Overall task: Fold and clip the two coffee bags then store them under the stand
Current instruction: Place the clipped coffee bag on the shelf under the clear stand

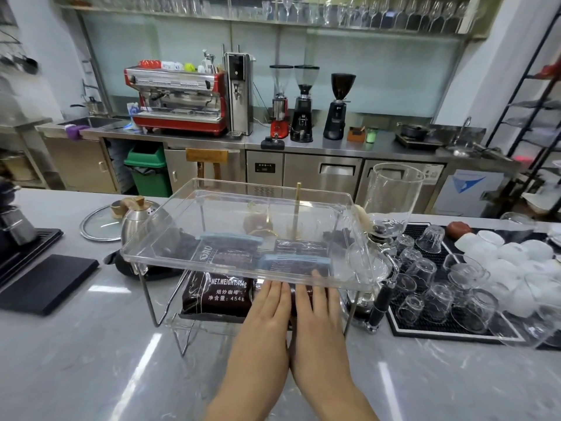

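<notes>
A clear acrylic stand [194, 265] on thin metal legs sits on the grey counter. Two dark brown coffee bags lie flat under it. The left bag [218, 294] shows white weight print and a pale blue clip [230, 238] at its far end. The right bag [299, 249] carries a second blue clip [294, 260] and is mostly covered by my hands. My left hand [267, 308] and my right hand [315, 305] lie side by side with straight fingers, pressing flat on the right bag, fingertips reaching under the stand's front edge.
A steel kettle [136, 220] and glass lid [100, 223] stand at the left, with a black pad [45, 281] nearer. A siphon brewer [385, 226] and a black mat of upturned glasses [440, 284] crowd the right. Open counter lies in front.
</notes>
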`<action>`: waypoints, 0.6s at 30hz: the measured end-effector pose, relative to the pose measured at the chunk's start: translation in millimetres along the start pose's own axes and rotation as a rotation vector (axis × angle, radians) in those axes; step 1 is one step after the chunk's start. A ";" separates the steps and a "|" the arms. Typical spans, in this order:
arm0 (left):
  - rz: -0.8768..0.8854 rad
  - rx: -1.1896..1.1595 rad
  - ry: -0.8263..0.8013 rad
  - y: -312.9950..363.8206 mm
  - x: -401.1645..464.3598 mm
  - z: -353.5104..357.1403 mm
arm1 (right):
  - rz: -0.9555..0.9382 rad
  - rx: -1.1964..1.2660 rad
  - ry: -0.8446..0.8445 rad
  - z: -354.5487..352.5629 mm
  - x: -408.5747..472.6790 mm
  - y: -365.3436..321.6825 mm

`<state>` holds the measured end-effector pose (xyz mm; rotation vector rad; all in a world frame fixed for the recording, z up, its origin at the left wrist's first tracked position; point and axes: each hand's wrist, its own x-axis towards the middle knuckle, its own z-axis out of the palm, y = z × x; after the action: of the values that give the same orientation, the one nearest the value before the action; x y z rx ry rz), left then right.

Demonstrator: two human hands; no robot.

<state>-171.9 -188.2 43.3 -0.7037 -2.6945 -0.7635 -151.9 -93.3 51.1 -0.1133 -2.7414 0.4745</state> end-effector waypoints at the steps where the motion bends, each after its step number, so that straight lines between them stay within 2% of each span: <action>1: 0.010 0.031 -0.049 1.8 0.5 -3.0 | -0.033 -0.029 0.002 1.6 -1.0 -0.5; 4: 0.033 0.180 -0.047 3.2 -0.6 -7.9 | -0.064 -0.130 -0.012 0.5 -3.7 -3.2; 8: 0.012 0.317 -0.136 5.4 -4.1 -3.3 | -0.103 -0.202 -0.046 -2.4 -6.9 -3.4; 9: 0.034 0.347 -0.108 4.7 -5.7 -0.6 | -0.110 -0.211 -0.053 -3.4 -7.3 -1.4; 11: 0.030 0.365 -0.162 2.2 -6.6 -1.3 | -0.101 -0.256 -0.114 -0.5 -4.4 0.9; 14: 0.030 0.356 -0.159 2.7 -9.8 -0.8 | -0.103 -0.268 -0.137 -4.2 -6.7 0.0; 18: 0.016 0.358 -0.167 4.8 -16.8 -6.9 | -0.152 -0.201 -0.052 -11.4 -17.7 -1.4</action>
<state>-154.5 -194.8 44.9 -0.7237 -2.8590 -0.2124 -131.4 -93.5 55.8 0.0575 -2.8159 0.1631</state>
